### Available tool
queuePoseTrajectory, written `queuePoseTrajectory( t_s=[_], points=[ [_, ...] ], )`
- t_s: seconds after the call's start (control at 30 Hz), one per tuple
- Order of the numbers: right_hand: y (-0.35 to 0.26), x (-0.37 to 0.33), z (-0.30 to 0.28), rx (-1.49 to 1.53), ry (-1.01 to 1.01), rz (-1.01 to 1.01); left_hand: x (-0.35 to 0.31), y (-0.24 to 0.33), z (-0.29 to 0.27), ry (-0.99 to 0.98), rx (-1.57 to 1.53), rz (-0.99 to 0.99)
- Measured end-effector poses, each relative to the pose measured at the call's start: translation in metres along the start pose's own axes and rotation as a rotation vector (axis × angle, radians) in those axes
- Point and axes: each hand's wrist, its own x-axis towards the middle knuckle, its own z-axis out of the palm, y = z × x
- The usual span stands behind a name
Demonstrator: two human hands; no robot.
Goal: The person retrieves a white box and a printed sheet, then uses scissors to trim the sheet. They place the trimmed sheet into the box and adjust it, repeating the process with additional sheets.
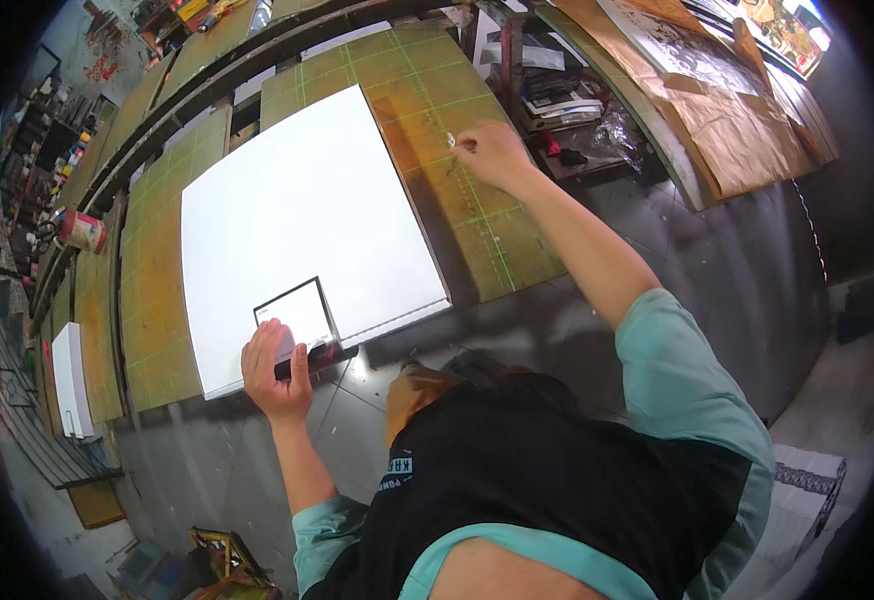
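A large white sheet stack (307, 210) lies on a green, orange-stained board (497, 240) marked with light green lines. At its near edge is a small white card with a black border (302, 305). My left hand (279, 375) grips the card's near side, fingers flat on top and thumb along a dark strip at the edge. To the right of the stack, my right hand (495, 155) is held over the board, its fingers curled into a pinch. A tiny pale bit shows at those fingertips, too small to name.
Brown wrapping paper (727, 140) covers a table at the far right. Between the tables, a shelf (562, 105) holds papers and clear plastic. On the left are a red-and-white tub (84, 232) and a smaller white paper stack (70, 380). Dark tiled floor (677, 270) lies below.
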Motion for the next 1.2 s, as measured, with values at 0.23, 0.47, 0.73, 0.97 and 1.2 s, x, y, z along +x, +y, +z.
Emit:
queuePoseTrajectory(
  t_s=[0.23, 0.47, 0.73, 0.97, 1.2],
  points=[
    [0.006, 0.023, 0.036, -0.126, -0.01, 0.157, 0.003, 0.002, -0.002, -0.003, 0.021, 0.007],
    [0.016, 0.02, -0.013, 0.22, -0.086, 0.155, 0.002, 0.0, 0.004, 0.017, 0.016, -0.005],
    [0.016, 0.003, -0.018, 0.011, -0.014, -0.227, 0.003, -0.001, 0.001, -0.009, 0.058, 0.003],
    [-0.002, 0.009, -0.016, 0.049, -0.302, -0.32, 0.002, -0.001, -0.002, -0.072, 0.041, 0.005],
    [0.0, 0.012, -0.011, -0.089, -0.309, -0.457, 0.003, 0.0, -0.001, -0.032, 0.102, 0.021]
  ],
)
